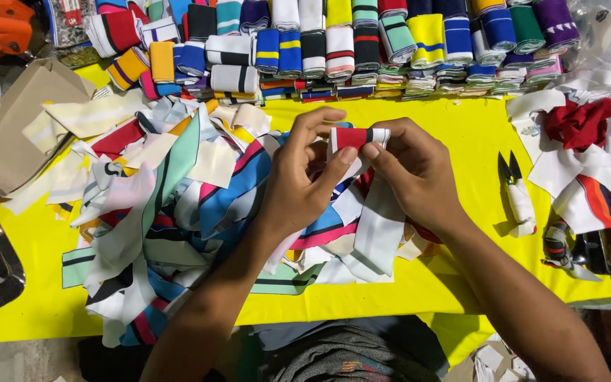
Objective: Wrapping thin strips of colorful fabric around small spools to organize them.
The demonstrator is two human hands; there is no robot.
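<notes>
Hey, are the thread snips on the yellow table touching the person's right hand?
Apart. The head view shows the thread snips lying on the yellow table with bare cloth between them and the right hand, which holds the red striped strip.

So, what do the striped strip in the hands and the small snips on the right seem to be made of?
The striped strip, held by left hand and right hand, looks like soft knitted fabric, matte: it folds and drapes limply. The snips show dark pointed blades, probably metal, and a whitish handle, perhaps wrapped in cloth or tape.
</notes>
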